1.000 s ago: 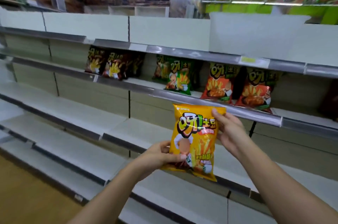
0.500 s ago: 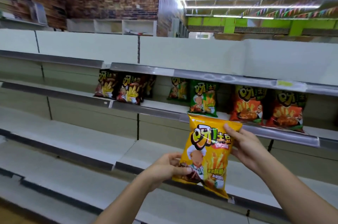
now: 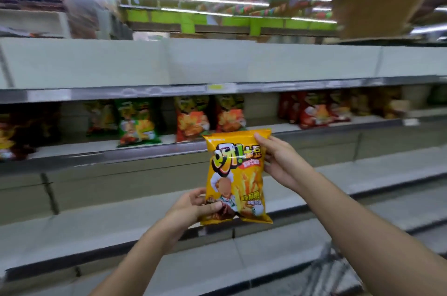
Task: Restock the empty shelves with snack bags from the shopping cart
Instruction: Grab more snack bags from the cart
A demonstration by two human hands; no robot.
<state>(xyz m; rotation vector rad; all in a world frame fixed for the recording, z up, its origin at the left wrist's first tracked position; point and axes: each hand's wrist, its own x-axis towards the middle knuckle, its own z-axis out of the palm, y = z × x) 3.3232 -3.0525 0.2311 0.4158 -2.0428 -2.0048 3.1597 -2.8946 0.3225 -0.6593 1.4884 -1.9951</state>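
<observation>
1. Squarely at the frame's centre, one yellow snack bag stood upright in the air, in front of the shelves and touching none of them.
2. At the bag's 7 o'clock corner, the left hand gripped it: the thumb lay across the printed front, and the other fingers curled round the bag's left edge toward its back.
3. At the bag's 1 o'clock corner, the right hand pinched the top seam; its fingers were bent round the bag's right edge, one fingertip showing over the top corner.
4. Both hands were thus clenched on the same bag, neither one released.
5. Behind the bag, from 9 to 2 o'clock, the stocked shelf carried blurred bags: two green bags at 10 o'clock, two orange bags at 12 o'clock just above the held bag's top, and a red group at 2 o'clock whose number I could not tell.
6. More dark bags sat at 9 o'clock, too smeared to count.
7. Below, at 6 to 8 o'clock, the lower shelf lay under the left forearm.
8. At 5 o'clock, wire mesh showed beneath the right forearm.
</observation>
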